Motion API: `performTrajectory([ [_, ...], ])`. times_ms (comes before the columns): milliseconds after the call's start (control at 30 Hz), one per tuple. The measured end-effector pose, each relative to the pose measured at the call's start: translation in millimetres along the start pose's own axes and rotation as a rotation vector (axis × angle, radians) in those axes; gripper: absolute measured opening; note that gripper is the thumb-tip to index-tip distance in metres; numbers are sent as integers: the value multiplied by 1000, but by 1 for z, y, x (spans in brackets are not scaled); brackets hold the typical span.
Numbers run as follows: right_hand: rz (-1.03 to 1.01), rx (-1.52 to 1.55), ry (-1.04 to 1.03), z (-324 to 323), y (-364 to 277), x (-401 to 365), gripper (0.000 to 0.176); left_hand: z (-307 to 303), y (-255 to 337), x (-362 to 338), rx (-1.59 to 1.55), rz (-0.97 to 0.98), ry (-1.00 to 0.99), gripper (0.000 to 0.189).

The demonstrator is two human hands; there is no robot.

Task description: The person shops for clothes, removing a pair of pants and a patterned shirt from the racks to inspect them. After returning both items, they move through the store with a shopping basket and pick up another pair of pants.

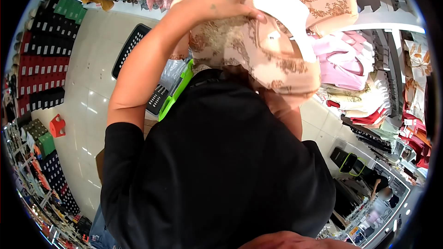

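My left hand [226, 2] reaches across the top of the view, with its thumb pressed on a beige garment [226, 41] that has a brown and gold floral print. The other fingers of that hand are partly hidden, curled over the cloth. A bright white, curved part [284, 7] of the garment, washed out by light, lies beside the thumb. Below the garment's right side is my right hand [281, 103], mostly covered by thin cloth; its fingers are hidden. Another beige printed garment [330, 11] hangs just behind.
Pink garments [344, 60] hang close on the right, with more clothes [371, 106] below. A green-edged black basket [173, 99] stands near my waist on the left. Boxed shelves [44, 67] line the far left, and a red stool [57, 126] stands on the floor. People [380, 196] are at lower right.
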State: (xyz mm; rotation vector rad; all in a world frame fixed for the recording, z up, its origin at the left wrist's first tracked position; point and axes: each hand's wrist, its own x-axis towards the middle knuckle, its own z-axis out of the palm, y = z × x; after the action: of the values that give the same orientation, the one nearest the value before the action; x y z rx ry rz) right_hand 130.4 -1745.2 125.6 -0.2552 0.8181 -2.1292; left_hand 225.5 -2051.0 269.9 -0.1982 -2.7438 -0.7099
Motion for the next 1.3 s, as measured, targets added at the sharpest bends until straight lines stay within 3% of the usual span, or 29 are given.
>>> performTrajectory([
  [67, 37, -13, 25, -11, 19, 5, 71, -14, -11, 2, 81, -77, 31, 59],
  [100, 58, -32, 35, -16, 27, 4, 71, -19, -20, 1, 1, 29, 182, 58],
  [200, 153, -133, 70, -40, 54, 11, 71, -63, -32, -11, -83, -292, 68, 41],
  [233, 199, -190, 77, -49, 62, 13, 71, -61, -49, -17, -59, -251, 166, 40],
  [300, 285, -268, 96, -74, 75, 12, 70, -79, -44, -22, 65, -426, 187, 39],
  [333, 319, -285, 102, -86, 81, 11, 70, -88, -38, -27, -33, -388, 228, 38],
  [433, 332, -161, 41, -83, 80, 14, 70, -92, -52, -33, -11, -441, 340, 37],
  [500, 333, -41, -33, -30, 62, 22, 60, -97, -50, -36, -27, -487, 347, 36],
  [567, 339, 135, 124, -8, 52, 26, 66, -101, -52, -39, -6, -503, 364, 36],
  [600, 380, 230, -4, -6, 45, 28, 63, -102, -53, -40, -3, -507, 366, 36],
  [633, 384, 230, -6, 1, 42, 29, 63, -104, -54, -41, 27, -516, 367, 37],
  [733, 285, 312, -140, 10, 38, 29, 56, -105, -56, -43, 43, -502, 383, 38],
  [800, 247, -187, 66, -11, 38, 34, 48, -105, -57, -45, 27, -478, 396, 39],
  [1067, -27, -120, 294, -35, 9, 32, 40, -108, -68, -47, 182, -551, 344, 44],
  [1300, -82, -122, 252, -32, 2, 23, 41, -103, -58, -45, 120, -520, 375, 43],
])
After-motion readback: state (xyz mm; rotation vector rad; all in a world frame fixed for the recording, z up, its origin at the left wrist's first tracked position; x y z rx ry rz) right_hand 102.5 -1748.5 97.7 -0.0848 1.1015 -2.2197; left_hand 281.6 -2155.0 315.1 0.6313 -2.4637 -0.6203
